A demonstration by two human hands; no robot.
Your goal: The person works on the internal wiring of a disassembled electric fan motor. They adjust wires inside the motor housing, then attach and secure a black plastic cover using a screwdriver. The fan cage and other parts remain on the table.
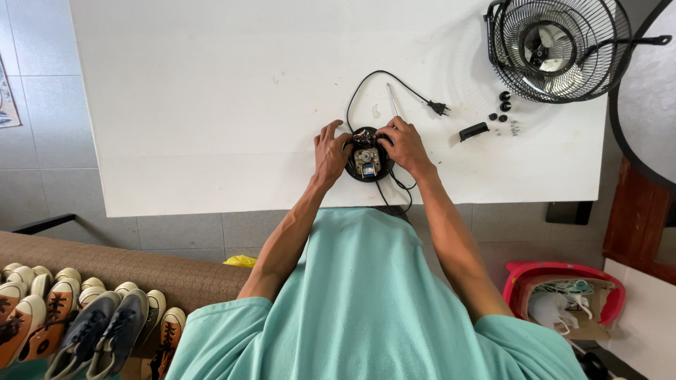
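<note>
Both hands grip the round fan motor unit (367, 162); left hand (329, 149) fingers clamped on its rim, right hand (403, 143) likewise; better to hold it steady, away from the black cord (366, 84).

Two hands, the left hand (331, 151) and the right hand (405, 144), meet at one round black motor housing (367, 162) near the surface's (211, 105) front edge. One black power cord (373, 79) ends in one plug (438, 108), and one thin metal rod (392, 99) lies beside it. One wire fan guard (556, 46) sits at the far right corner. Near the right edge lie four small black knobs (504, 96) and one black oblong piece (473, 131). One red basket (563, 292) stands on the floor, with about a dozen shoes (77, 320) in a row.
</note>
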